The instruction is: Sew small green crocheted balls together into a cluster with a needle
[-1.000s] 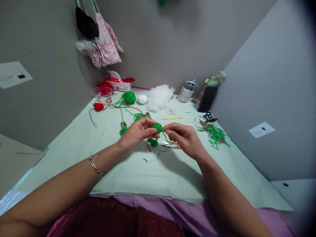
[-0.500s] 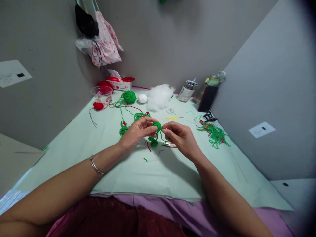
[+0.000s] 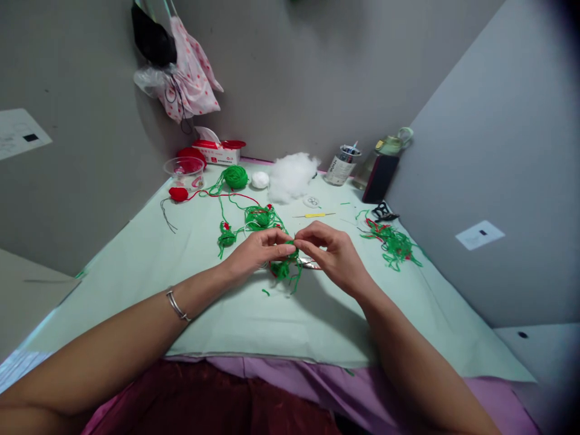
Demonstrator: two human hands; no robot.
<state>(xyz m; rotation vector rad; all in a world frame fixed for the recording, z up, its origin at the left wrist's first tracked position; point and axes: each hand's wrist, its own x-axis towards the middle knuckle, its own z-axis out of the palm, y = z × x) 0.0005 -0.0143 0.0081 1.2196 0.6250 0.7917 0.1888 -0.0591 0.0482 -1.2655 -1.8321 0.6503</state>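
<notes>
My left hand [image 3: 256,252] is closed on a small green crocheted piece [image 3: 293,251], thumb on the near side. Most of that piece is hidden by the fingers. My right hand [image 3: 334,254] pinches close against its right side; what lies between those fingertips is too small to make out. Green strands [image 3: 295,283] hang below the hands. Beneath them on the table rests another green crocheted piece [image 3: 281,270]. Partly covered by my right hand is a shiny metal tool [image 3: 309,262]. A short green yarn scrap [image 3: 265,292] lies nearer to me.
Beyond my hands lie a yellow-handled crochet hook [image 3: 315,215], tangled green yarn [image 3: 258,217], a green yarn ball [image 3: 236,177] and white stuffing [image 3: 292,176]. To the right are yarn scraps [image 3: 396,243], a phone [image 3: 380,179] and a can of pens [image 3: 343,165]. A plastic tub [image 3: 183,176] stands left.
My left hand has lowered slightly with the green piece, turning it so that less of it shows. My right fingertips have come against it. The hanging strands have shifted.
</notes>
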